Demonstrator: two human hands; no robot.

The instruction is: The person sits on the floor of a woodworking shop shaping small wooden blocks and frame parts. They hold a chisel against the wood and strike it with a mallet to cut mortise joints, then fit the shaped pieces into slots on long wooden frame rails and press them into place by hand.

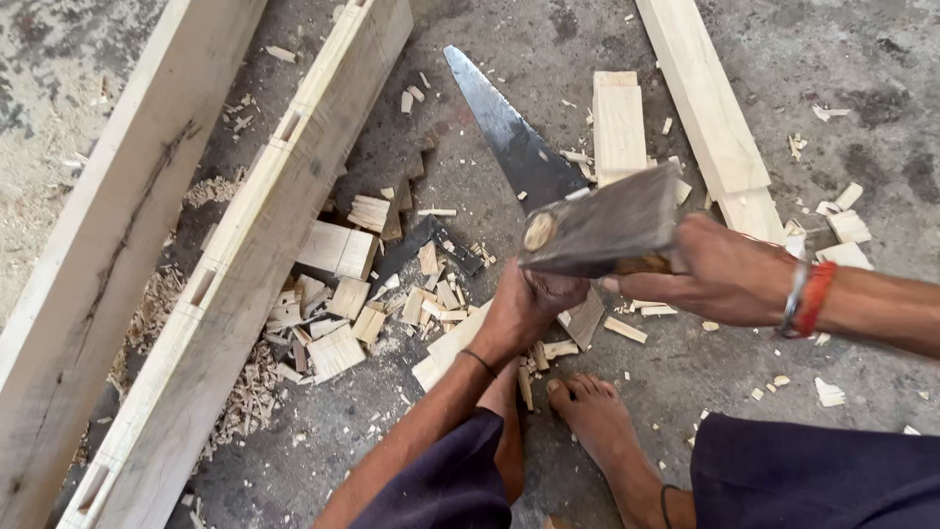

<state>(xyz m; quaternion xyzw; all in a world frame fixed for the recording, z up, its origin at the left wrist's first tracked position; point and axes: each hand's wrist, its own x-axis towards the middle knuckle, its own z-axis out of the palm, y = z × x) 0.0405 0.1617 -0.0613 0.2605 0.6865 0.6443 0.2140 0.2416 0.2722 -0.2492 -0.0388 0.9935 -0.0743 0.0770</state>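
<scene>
Dark trousers (803,475) and one bare foot (599,421) fill the bottom edge, closest to the lens; the foot rests flat on the grey concrete floor (862,127), toes just beside the wood being worked.

Two long beams lie at a slant on the left: the outer beam (93,255) runs off the left edge, and the notched beam (255,255) beside it has several slots cut along its upper face. A narrow strip of floor shows between them, strewn with shavings. Two pale planks lie at the top right, the long plank (705,98) running off the top edge and the short plank (619,122) just left of it. One handsaw (509,132) lies flat between the notched beam and the planks, its tip pointing up the frame, partly hidden by the hatchet.

The right hand (725,274) is clenched around the handle of the hatchet (602,230), whose broad metal head hangs above the left hand. The left hand (524,309) is closed on a pale wood piece (455,343) standing on the floor.

Offcuts (338,294) crowd the floor between beam and hands; open floor remains mainly at the right
</scene>
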